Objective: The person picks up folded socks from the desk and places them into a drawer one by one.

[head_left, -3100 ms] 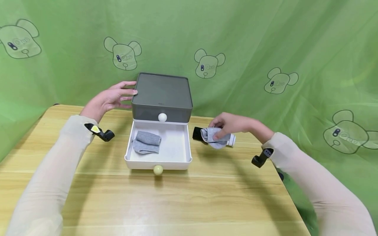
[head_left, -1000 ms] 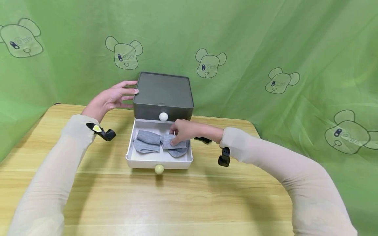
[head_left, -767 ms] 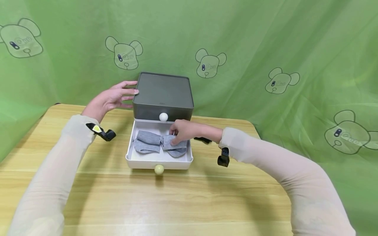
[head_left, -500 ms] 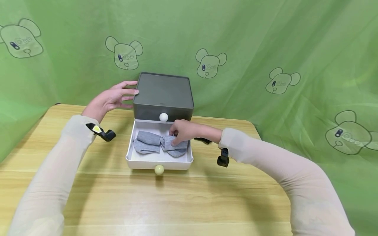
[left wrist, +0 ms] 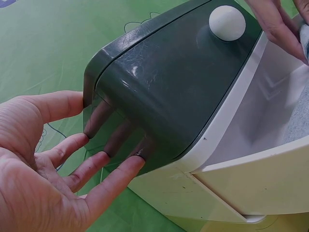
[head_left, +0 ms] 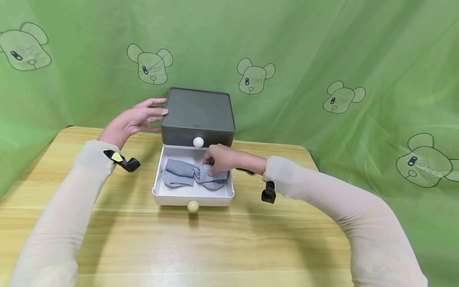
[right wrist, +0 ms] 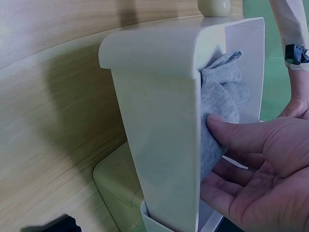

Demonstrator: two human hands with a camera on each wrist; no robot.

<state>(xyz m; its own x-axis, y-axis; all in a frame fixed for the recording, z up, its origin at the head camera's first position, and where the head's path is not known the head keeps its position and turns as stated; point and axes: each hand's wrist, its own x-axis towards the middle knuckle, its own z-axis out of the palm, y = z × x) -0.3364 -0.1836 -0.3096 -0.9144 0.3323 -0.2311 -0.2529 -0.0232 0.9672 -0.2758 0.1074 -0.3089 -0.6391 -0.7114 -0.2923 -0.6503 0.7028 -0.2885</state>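
Head view, left hand: the left hand (head_left: pixel 134 119) has its fingers straight and spread, touching the side of the dark gray cabinet (head_left: pixel 201 109).
Head view, right hand: the right hand (head_left: pixel 223 157) is pinching the folded right gray sock (head_left: pixel 215 181) inside the pulled-out white drawer (head_left: pixel 172 200).
Head view, other stuff: folded left gray sock (head_left: pixel 178 179) right next to it, pale yellow knob (head_left: pixel 193 206) up front, some black item (head_left: pixel 245 171) on the desk (head_left: pixel 222 243), mostly hidden behind the wrist.
Left wrist view, fingers: spread wide, tips on the cabinet's shiny side; white knob (left wrist: pixel 227 23) on its front.
Right wrist view, sock: thumb flat on the right gray sock, other fingers curled in, close by the drawer's side wall.
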